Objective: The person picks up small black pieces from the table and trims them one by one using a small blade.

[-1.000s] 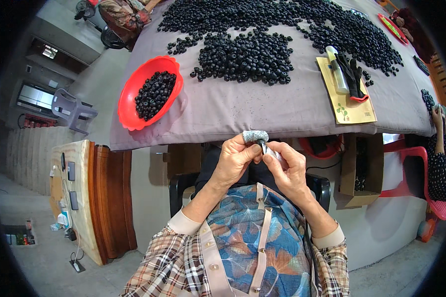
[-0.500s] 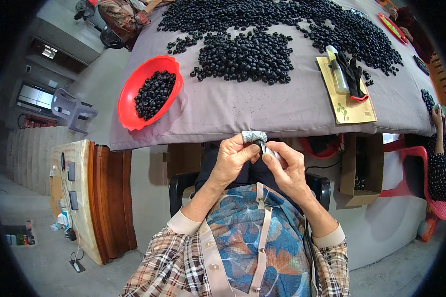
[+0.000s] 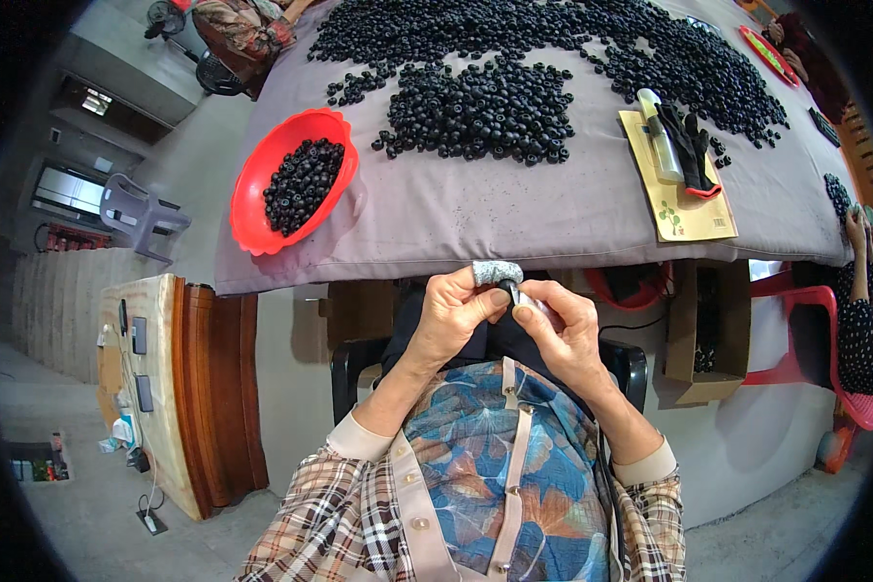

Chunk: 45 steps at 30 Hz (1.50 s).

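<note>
In front of my body, just off the table's near edge, my two hands meet. My left hand (image 3: 450, 312) pinches a small black round part (image 3: 507, 285) between thumb and index finger. A grey speckled finger sleeve (image 3: 496, 273) covers that index finger. My right hand (image 3: 565, 325) is closed, thumb and fingers around a small thin tool whose kind I cannot make out; its tip meets the black part. The fingers hide most of it. Ahead on the table lies a heap of similar black parts (image 3: 480, 112). A red scalloped bowl (image 3: 245, 209) at the left holds more.
A yellow pad (image 3: 694, 221) carries a clear tube (image 3: 662, 145) and a black glove (image 3: 692, 160). Bigger masses of black parts (image 3: 689, 78) spread across the far table. Another person's arm (image 3: 856, 291) is at the right, near a red chair (image 3: 805, 335). A cardboard box (image 3: 713, 388) stands below the table.
Both hands stay in nearly the same place. The left index finger and the black part have shifted slightly, and the part is turned a little between the fingers.
</note>
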{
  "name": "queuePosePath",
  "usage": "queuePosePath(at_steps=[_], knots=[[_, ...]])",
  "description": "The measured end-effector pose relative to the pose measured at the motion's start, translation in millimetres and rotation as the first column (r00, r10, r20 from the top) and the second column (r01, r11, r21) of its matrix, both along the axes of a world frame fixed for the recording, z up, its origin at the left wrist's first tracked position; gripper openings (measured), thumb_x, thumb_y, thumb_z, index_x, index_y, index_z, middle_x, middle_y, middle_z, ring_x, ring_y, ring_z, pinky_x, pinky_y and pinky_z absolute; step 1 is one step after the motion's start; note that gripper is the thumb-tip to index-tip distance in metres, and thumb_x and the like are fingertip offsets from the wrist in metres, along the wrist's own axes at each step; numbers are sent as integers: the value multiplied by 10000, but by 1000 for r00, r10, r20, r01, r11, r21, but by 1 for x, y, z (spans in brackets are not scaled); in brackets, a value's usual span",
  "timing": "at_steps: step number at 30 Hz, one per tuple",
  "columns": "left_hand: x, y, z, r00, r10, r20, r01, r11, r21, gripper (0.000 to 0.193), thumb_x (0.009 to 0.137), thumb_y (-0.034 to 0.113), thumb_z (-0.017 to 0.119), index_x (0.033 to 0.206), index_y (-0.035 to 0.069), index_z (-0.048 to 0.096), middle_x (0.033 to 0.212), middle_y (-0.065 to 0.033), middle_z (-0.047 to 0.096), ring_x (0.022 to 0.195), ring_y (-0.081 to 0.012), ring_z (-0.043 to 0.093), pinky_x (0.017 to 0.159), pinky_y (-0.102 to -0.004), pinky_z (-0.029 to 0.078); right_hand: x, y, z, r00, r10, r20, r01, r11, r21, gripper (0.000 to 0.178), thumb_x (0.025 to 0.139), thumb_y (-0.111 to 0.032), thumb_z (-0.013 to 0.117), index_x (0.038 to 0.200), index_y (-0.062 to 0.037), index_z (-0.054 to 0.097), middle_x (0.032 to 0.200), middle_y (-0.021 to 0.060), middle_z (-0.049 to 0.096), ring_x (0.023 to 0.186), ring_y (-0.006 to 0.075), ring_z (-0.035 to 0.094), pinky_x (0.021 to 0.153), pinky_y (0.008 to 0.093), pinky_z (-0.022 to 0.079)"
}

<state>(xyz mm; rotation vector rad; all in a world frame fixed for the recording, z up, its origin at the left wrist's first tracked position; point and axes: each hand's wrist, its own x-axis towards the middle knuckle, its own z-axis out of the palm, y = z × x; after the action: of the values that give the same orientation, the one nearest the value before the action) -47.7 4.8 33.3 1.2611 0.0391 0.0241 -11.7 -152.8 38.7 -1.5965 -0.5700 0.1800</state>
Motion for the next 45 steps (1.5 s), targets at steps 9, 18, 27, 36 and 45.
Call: queuePosePath(at_steps=[9,18,27,36,45], knots=[[1,2,-2,1000,-9,7,9,999,46,202,826,68,611,1014,-6,614,779,-6,613,649,-44,506,585,-185,427,1,0,0,999,17,-49,-16,1000,5,154,792,-92,632,900,14,606,684,30,576,560,46,456,477,208,360],[2,-3,-8,1000,17,-1,-17,1000,5,198,821,59,610,1006,-10,610,780,-16,608,642,-58,490,586,-200,412,5,-1,-3,996,9,-89,-8,1000,20,159,818,-118,612,904,15,594,656,19,563,571,53,457,508,209,369],[7,-5,-7,999,-27,-18,20,941,-338,184,812,17,599,992,-21,605,781,-36,601,632,-78,498,576,-202,417,7,-3,-9,921,130,-368,-16,955,297,162,855,-158,591,898,-10,541,735,-36,546,654,19,454,597,168,363],[3,-19,-6,998,-15,-53,17,999,38,158,815,61,620,965,10,624,771,3,600,632,-50,493,586,-193,412,12,-3,-11,757,219,-616,-25,951,307,213,839,-260,609,798,-102,474,654,21,573,518,11,407,454,162,297],[1,-17,-21,995,-80,-57,56,939,-339,171,832,70,595,990,7,614,791,-39,602,653,-94,509,604,-225,427,9,-2,-9,727,287,-624,-42,925,376,182,871,-260,547,851,-93,477,643,5,560,488,3,352,420,163,240]])
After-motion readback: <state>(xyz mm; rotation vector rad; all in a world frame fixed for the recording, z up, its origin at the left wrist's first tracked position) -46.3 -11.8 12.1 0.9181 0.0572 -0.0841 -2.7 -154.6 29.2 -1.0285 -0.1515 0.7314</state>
